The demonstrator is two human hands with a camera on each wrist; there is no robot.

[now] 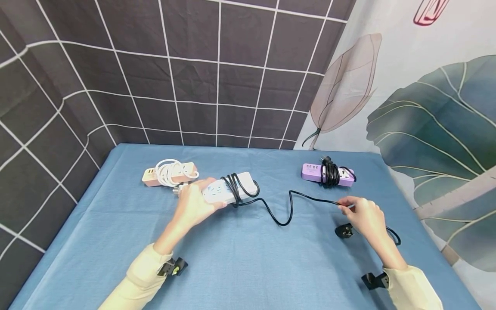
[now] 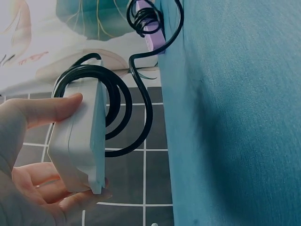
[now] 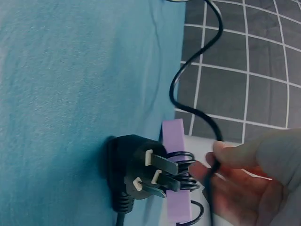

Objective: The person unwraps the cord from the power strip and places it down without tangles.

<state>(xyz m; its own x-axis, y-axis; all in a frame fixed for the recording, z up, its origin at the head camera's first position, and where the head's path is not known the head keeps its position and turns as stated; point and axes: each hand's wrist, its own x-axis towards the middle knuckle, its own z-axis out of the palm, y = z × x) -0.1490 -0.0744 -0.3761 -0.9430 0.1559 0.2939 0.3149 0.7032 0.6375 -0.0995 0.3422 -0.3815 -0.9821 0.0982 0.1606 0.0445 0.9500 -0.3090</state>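
Note:
A white power strip [image 1: 217, 191] with several turns of black cord [image 1: 234, 186] round its right end is gripped by my left hand [image 1: 193, 202]. In the left wrist view the thumb lies on one face of the power strip [image 2: 77, 136] and the fingers curl under its end. From there the loose cord runs in a wavy line to my right hand [image 1: 363, 214], which pinches it between thumb and fingertips. Below that hand is the cord's black three-pin plug [image 1: 344, 231]; in the right wrist view the plug [image 3: 141, 165] shows its metal pins.
Behind my left hand lies a pink power strip [image 1: 150, 177] with a white cord [image 1: 170, 173] wound round it. At the back right is a purple power strip [image 1: 311, 172] wrapped in black cord. A blue cloth [image 1: 248, 267] covers the table; a dark gridded curtain [image 1: 193, 86] hangs behind.

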